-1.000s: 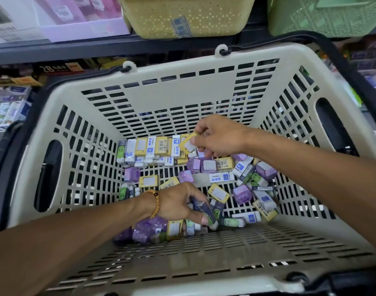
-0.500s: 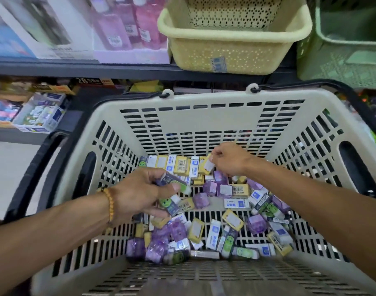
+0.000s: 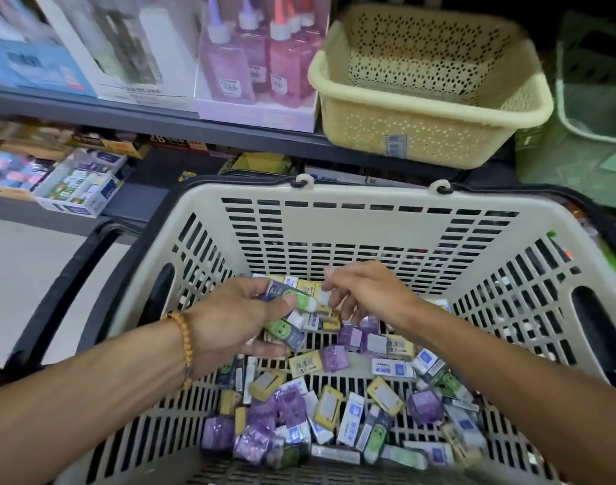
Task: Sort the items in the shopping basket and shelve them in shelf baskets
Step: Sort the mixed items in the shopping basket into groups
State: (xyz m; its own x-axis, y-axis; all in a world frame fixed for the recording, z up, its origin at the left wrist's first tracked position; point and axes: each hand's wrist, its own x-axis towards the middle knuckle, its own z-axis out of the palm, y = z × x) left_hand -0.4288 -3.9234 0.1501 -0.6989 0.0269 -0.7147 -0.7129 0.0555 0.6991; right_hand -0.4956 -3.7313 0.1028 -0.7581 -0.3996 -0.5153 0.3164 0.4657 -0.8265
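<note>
My left hand grips a few small green-and-purple wrapped erasers above the beige slotted plastic shopping basket. My right hand, fingers loosely curled, seems empty, though blur leaves doubt. Light, stiff, slick-wrapped blocks, I judge; pinch across the long sides.

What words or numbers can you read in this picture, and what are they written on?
"28" or "2B", I cannot tell which: on the dark box under the grey shelf; the rest of its print is blurred.
Blue-and-white sticker on the cream perforated shelf basket: too blurred to read.
White labels on the pink glitter bottles: too small.
Small colourful packets in the beige slotted shopping basket: print too blurred.
</note>
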